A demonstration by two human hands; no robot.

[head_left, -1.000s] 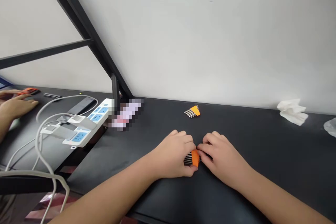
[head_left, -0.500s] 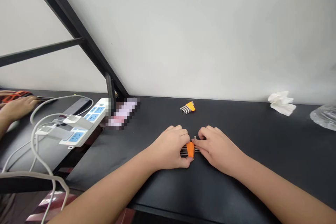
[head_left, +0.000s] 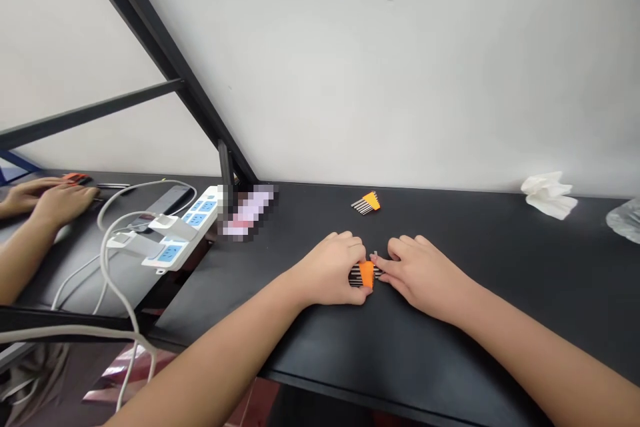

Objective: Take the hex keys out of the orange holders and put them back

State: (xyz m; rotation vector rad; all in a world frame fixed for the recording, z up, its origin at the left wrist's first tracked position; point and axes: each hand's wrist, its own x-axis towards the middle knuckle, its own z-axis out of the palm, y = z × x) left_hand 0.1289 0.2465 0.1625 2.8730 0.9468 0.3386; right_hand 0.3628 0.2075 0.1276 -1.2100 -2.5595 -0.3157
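My left hand (head_left: 334, 271) is closed around an orange hex key holder (head_left: 367, 274), gripping it by its top and bottom edges just above the black table. Several metal shafts run out of the holder's left side, under my curled fingers. On the other side, my right hand (head_left: 417, 277) pinches the short ends of one or more hex keys (head_left: 379, 273), with its fingertips close against the holder. The fingers hide how many keys they touch. Farther back lies a second orange holder (head_left: 371, 201) with several hex keys, untouched.
At left stands a white power strip (head_left: 187, 227) with plugged-in chargers and looping white cables (head_left: 107, 267). A black metal frame (head_left: 200, 107) rises beside it. Crumpled tissue (head_left: 549, 195) and clear plastic (head_left: 626, 220) lie at right. Another person's hands (head_left: 65, 203) work at far left.
The view has shifted slightly, so most things appear farther right. My right fingers sit a little differently at the key ends. My left hand keeps its hold on the holder.
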